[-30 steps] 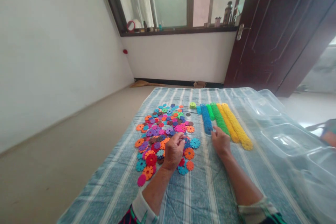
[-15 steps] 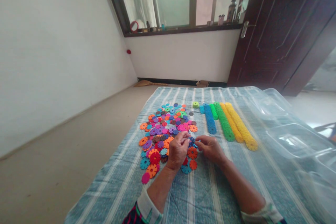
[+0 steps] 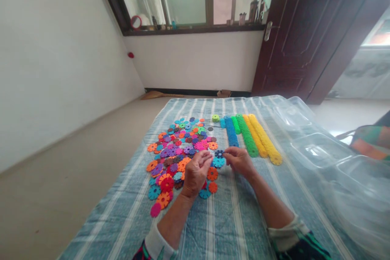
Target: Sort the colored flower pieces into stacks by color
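Above the cloth-covered desk (image 3: 224, 227), I have the right hand (image 3: 242, 162) closed, thumb against fingers, on the edge of a dark blue disc (image 3: 219, 153), which shows between the two hands and overlaps a light blue disc (image 3: 218, 163) in view. I set the left hand (image 3: 196, 174) apart from it, over the near right part of the mixed pile (image 3: 167, 152), fingertips drawn together; I cannot tell whether they grip anything. Farther right I see a blue row (image 3: 230, 130), a green row (image 3: 247, 138), yellow rows (image 3: 267, 144) and clear containers (image 3: 319, 150).
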`<state>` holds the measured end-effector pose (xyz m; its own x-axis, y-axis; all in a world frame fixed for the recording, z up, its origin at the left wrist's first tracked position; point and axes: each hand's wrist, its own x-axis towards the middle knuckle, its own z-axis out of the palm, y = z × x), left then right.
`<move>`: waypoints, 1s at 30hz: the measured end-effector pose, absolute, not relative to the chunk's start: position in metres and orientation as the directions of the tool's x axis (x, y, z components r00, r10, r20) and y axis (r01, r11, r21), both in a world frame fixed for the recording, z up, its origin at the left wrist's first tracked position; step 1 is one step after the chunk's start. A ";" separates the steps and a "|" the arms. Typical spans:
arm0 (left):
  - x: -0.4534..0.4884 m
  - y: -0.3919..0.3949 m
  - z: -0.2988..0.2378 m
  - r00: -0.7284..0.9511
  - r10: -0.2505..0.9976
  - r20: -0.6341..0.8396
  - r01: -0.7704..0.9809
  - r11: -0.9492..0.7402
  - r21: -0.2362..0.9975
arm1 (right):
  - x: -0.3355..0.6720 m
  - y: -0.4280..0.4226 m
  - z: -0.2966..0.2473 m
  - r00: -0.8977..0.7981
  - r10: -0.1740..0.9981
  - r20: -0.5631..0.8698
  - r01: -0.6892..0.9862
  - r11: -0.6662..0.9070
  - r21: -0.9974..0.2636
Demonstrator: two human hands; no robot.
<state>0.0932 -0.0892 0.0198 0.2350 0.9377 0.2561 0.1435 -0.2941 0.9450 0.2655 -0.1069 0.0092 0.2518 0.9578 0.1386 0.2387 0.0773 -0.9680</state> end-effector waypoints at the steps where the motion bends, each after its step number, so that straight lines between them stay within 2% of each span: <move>1: 0.093 -0.089 0.019 0.233 0.939 0.255 0.142 -0.292 0.946 | 0.274 -0.105 0.008 0.287 0.945 0.154 0.279 0.072 -0.958; 5: 0.092 -0.086 0.013 0.216 0.941 0.261 0.178 -0.301 0.937 | 0.303 -0.100 0.002 0.457 0.832 0.316 0.590 -0.018 -0.807; 10: 0.092 -0.086 0.010 0.224 0.933 0.280 0.242 -0.332 0.912 | 0.310 -0.098 -0.005 0.478 0.823 0.307 0.762 -0.215 -0.610; 17: 0.091 -0.086 0.011 0.227 0.927 0.298 0.280 -0.355 0.892 | 0.305 -0.095 -0.009 0.484 0.836 0.260 0.807 -0.310 -0.503; 30: 0.084 -0.086 0.028 0.188 0.917 0.352 0.317 -0.395 0.862 | 0.297 -0.099 -0.015 0.527 0.815 0.243 0.784 -0.355 -0.510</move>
